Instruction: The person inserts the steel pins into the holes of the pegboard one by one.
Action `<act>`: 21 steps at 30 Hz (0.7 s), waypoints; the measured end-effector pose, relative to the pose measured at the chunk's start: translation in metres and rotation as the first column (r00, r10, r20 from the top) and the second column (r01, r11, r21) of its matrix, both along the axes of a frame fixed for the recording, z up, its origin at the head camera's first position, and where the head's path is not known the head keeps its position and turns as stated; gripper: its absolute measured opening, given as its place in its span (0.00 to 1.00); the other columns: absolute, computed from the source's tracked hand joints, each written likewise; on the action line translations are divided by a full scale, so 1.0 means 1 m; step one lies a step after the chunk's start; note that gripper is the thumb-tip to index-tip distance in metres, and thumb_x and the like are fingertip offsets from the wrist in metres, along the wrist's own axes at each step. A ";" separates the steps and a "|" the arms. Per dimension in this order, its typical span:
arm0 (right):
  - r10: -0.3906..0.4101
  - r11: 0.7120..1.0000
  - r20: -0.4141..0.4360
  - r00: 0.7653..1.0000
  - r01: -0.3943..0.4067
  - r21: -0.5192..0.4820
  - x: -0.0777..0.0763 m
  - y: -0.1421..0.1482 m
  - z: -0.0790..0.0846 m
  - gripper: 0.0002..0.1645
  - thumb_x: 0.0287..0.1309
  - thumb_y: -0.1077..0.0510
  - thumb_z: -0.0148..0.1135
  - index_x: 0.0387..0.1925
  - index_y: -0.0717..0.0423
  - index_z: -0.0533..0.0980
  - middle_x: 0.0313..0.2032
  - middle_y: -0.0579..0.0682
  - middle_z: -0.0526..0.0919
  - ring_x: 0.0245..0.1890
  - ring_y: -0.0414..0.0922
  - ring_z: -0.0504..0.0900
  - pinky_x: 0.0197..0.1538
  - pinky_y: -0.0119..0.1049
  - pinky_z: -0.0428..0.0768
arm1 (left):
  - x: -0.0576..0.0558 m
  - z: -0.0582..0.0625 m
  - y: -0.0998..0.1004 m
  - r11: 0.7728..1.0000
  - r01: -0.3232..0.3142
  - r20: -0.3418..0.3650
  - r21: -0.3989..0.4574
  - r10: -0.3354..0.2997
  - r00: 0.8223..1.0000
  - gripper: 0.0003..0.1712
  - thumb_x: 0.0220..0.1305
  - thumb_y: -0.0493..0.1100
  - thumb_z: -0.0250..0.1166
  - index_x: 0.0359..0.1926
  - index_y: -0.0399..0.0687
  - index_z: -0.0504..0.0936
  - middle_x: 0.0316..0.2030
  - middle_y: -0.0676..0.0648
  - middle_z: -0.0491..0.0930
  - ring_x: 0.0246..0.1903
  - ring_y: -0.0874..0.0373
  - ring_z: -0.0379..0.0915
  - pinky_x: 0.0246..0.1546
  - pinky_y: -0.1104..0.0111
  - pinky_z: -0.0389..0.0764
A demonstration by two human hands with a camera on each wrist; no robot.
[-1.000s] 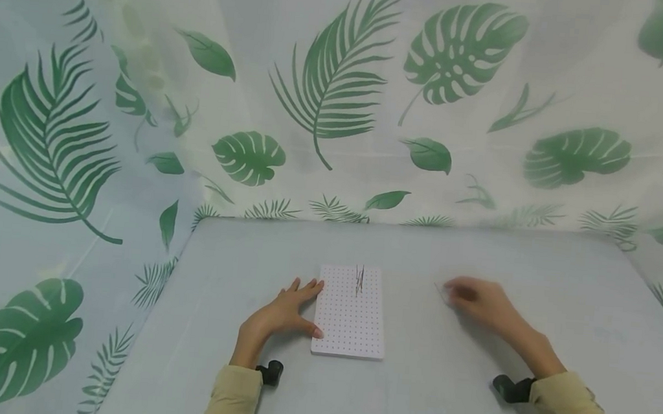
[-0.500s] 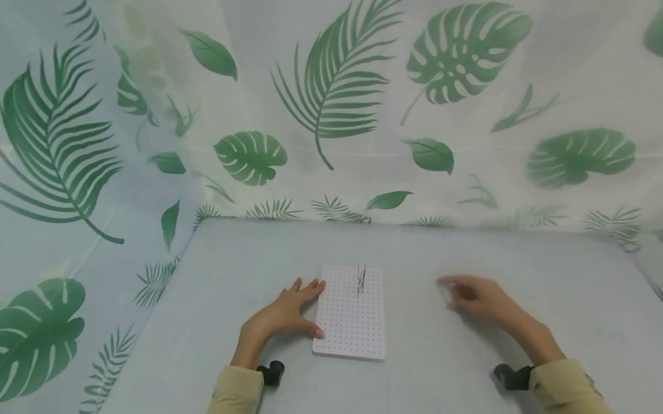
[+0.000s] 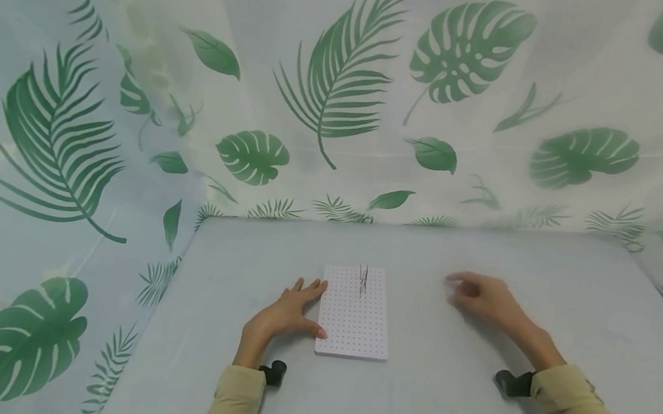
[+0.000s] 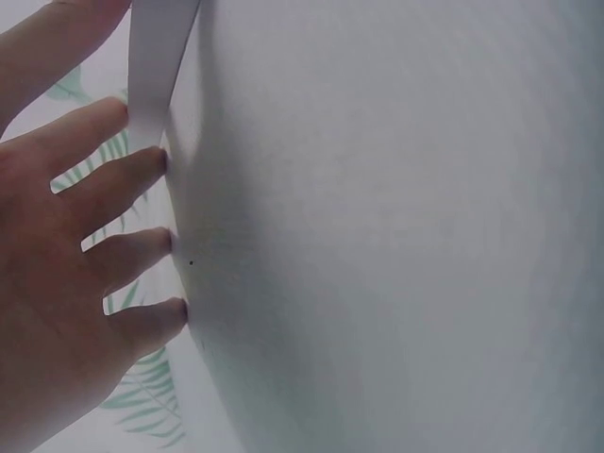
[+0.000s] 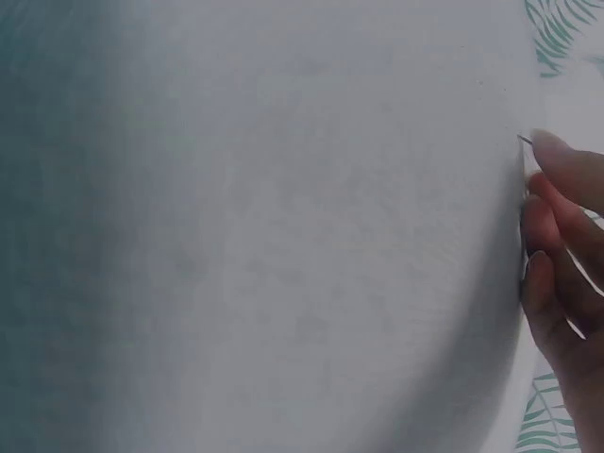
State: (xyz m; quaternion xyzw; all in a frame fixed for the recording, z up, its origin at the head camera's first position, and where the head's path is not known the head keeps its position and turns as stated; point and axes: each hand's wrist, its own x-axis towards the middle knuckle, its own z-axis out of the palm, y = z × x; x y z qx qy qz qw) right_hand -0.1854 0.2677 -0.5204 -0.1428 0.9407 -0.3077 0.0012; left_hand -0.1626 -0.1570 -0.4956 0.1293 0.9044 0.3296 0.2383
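Observation:
A white board (image 3: 352, 325) with a grid of small holes lies on the table, its side edge (image 4: 156, 75) showing in the left wrist view. Several thin dark pins (image 3: 363, 281) stand in its far part. My left hand (image 3: 285, 312) rests at the board's left side with fingers spread, thumb and a fingertip touching its edge. To the right of the board, my right hand (image 3: 484, 300) is just over the table. Its thumb and fingers pinch a thin pin, whose dark tip (image 5: 525, 140) pokes out by the thumb in the right wrist view; most of it is hidden.
The pale grey table (image 3: 410, 395) spreads around the board on all sides. Behind it and at the left hang white curtains with green leaf prints (image 3: 348, 72). Each wrist wears a small black camera (image 3: 509, 383).
The fingers of my right hand have shifted, the index finger now reaching out straighter, and the pin shows less from above. My left hand stays at the board. The whole view has drifted slightly.

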 end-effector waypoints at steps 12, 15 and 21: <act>-0.088 0.992 -0.071 0.994 0.081 -0.097 0.004 -0.003 0.001 0.12 0.60 0.62 0.72 0.46 0.60 0.86 0.40 0.57 0.91 0.34 0.39 0.85 0.29 0.29 0.82 | 0.002 0.003 0.000 1.000 -0.003 -0.007 0.005 0.003 1.000 0.60 0.50 0.48 0.82 0.80 0.49 0.60 0.80 0.45 0.54 0.82 0.38 0.34 0.79 0.39 0.39; -0.096 0.989 -0.058 0.994 0.089 -0.114 0.005 -0.005 0.002 0.12 0.61 0.61 0.72 0.46 0.59 0.85 0.38 0.56 0.90 0.33 0.36 0.84 0.28 0.29 0.82 | 0.003 0.005 0.000 1.000 -0.005 -0.006 0.019 0.005 1.000 0.60 0.49 0.48 0.82 0.80 0.49 0.60 0.80 0.45 0.54 0.82 0.38 0.34 0.79 0.38 0.39; -0.083 0.982 -0.062 0.995 0.071 -0.173 0.007 -0.012 0.004 0.15 0.62 0.63 0.71 0.50 0.59 0.83 0.35 0.54 0.90 0.30 0.32 0.83 0.27 0.31 0.82 | 0.003 0.006 0.000 1.000 -0.013 -0.001 0.021 0.013 1.000 0.60 0.49 0.49 0.82 0.80 0.50 0.61 0.81 0.46 0.54 0.82 0.38 0.34 0.78 0.36 0.40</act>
